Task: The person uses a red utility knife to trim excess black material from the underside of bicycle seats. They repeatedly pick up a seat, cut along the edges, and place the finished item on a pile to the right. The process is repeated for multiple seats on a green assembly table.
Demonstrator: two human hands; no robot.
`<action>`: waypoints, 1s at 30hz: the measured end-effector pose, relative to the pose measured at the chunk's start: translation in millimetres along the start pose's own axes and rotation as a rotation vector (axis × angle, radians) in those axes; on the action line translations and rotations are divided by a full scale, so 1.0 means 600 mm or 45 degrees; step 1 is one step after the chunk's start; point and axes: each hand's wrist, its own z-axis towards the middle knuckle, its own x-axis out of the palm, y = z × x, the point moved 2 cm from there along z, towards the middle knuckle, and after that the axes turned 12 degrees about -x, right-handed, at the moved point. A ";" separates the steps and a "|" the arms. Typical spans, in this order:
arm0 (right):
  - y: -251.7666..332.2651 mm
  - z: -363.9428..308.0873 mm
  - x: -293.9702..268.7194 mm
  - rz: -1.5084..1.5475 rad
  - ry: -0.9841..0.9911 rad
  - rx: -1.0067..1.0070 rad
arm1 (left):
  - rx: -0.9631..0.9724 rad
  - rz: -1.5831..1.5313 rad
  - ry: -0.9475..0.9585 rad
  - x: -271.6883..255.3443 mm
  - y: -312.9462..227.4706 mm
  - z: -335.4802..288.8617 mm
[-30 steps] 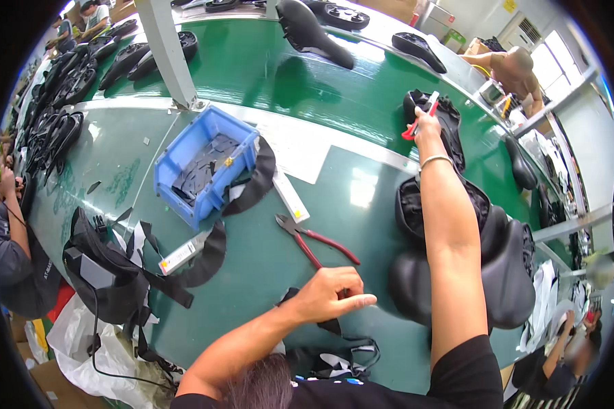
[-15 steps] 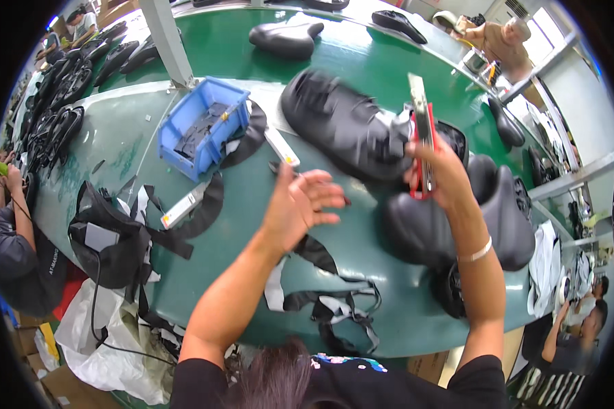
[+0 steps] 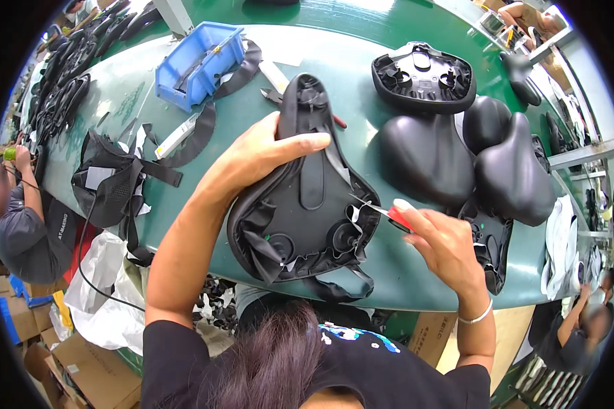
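Observation:
A black bicycle saddle (image 3: 290,221) is held underside up before me, its narrow nose pointing away. My left hand (image 3: 269,150) is wrapped around the nose, with the thumb lying across it. Folded cover material gathers along the saddle's inner rim, and a loose black strip (image 3: 338,290) hangs at its near edge. My right hand (image 3: 443,249) closes on a red-handled utility knife (image 3: 397,218). Its thin blade reaches the right rim of the saddle, by the edge of the cover.
Several black saddles (image 3: 426,153) crowd the right of the green table, one underside up (image 3: 423,78). Pliers (image 3: 273,95) lie beyond the held saddle. A blue bin (image 3: 201,65) stands far left, near a black fabric piece (image 3: 106,177). Co-workers sit on both sides.
The saddle has come nearer and turned nose away; my left hand, open before, now grips its nose. My right hand has brought the knife down to the rim. The view has shifted.

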 end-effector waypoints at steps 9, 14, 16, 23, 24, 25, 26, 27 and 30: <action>0.090 -0.068 0.103 0.059 -0.029 0.528 | 0.018 -0.050 -0.208 -0.008 0.017 -0.031; 0.172 -0.081 0.115 0.395 -0.119 0.829 | 0.004 -0.321 -0.560 0.005 0.073 -0.098; 0.146 -0.093 0.109 0.390 -0.236 0.705 | 0.040 -0.344 -0.576 0.005 0.086 -0.117; 0.052 0.086 0.098 0.421 -0.532 0.338 | 0.116 -0.534 -0.704 0.013 0.116 -0.140; 0.036 0.090 0.092 0.434 -0.590 0.446 | 0.102 -0.543 -0.765 0.011 0.131 -0.143; 0.009 0.075 0.082 0.484 -0.670 0.598 | 0.175 -0.261 -1.010 0.004 0.147 -0.145; -0.018 0.061 0.076 0.544 -0.755 0.741 | 0.240 0.025 -1.252 -0.004 0.169 -0.148; -0.028 0.054 0.055 0.665 -0.911 0.874 | 0.291 0.316 -1.479 -0.009 0.177 -0.152; 0.010 0.067 0.043 0.885 -0.852 0.779 | 0.598 1.035 -1.032 0.028 0.081 -0.146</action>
